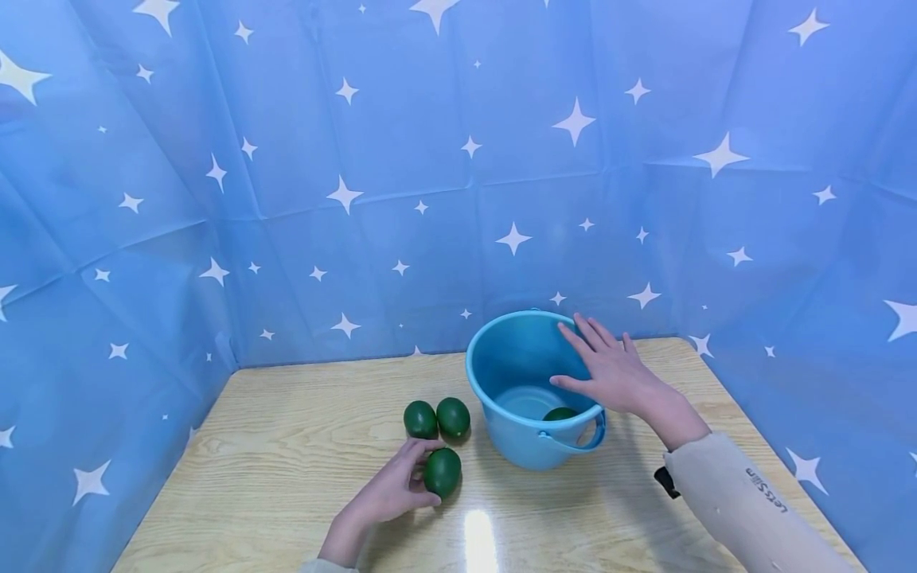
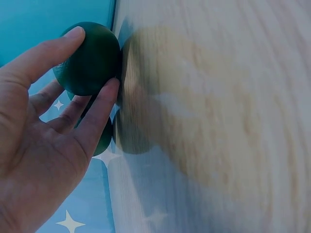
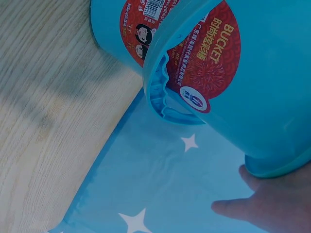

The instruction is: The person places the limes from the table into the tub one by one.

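Observation:
My left hand (image 1: 396,487) holds a dark green avocado (image 1: 442,473) low over the table, thumb on one side and fingers on the other. In the left wrist view, the thumb and a fingertip press against that smooth avocado (image 2: 90,58). Just beyond it two more avocados, one on the left (image 1: 420,419) and one on the right (image 1: 454,417), lie side by side. My right hand (image 1: 614,372), fingers spread, is at the right rim of a blue bucket (image 1: 530,450). Inside the bucket, another avocado (image 1: 560,414) is partly hidden by the near rim.
The bucket's handle (image 1: 583,446) hangs at its front right, and a red label (image 3: 209,58) shows on its outer wall. A pale wood table (image 1: 286,446) carries everything. Blue star-printed cloth (image 1: 401,231) walls the back and both sides.

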{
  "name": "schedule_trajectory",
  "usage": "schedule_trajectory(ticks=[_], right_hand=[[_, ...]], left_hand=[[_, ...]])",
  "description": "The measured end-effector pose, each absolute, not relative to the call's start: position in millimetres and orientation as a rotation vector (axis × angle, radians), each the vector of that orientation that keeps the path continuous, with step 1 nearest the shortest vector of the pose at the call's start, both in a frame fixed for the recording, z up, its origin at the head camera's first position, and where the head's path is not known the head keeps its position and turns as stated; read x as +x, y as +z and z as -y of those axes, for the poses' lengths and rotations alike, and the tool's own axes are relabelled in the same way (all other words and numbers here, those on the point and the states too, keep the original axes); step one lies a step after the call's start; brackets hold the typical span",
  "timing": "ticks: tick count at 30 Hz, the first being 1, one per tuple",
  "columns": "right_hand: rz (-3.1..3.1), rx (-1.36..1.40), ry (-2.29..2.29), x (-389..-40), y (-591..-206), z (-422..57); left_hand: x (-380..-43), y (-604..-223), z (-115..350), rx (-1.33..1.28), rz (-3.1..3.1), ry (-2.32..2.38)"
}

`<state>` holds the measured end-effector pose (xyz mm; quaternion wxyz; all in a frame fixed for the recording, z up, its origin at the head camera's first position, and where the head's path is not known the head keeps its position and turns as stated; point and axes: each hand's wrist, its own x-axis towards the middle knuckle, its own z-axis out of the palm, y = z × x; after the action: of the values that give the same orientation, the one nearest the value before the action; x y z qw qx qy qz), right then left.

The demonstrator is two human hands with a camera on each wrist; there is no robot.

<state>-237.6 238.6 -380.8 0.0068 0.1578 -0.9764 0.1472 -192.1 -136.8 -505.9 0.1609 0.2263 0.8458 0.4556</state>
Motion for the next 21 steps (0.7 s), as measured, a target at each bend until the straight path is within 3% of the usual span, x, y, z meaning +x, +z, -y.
schedule_trajectory(ticks=[21], right_hand=[[3.048, 0.502, 0.455, -235.7, -378.9, -237.3]], left_hand=[[-191.3, -504.1, 137.0, 0.648, -2.419, 1.298]])
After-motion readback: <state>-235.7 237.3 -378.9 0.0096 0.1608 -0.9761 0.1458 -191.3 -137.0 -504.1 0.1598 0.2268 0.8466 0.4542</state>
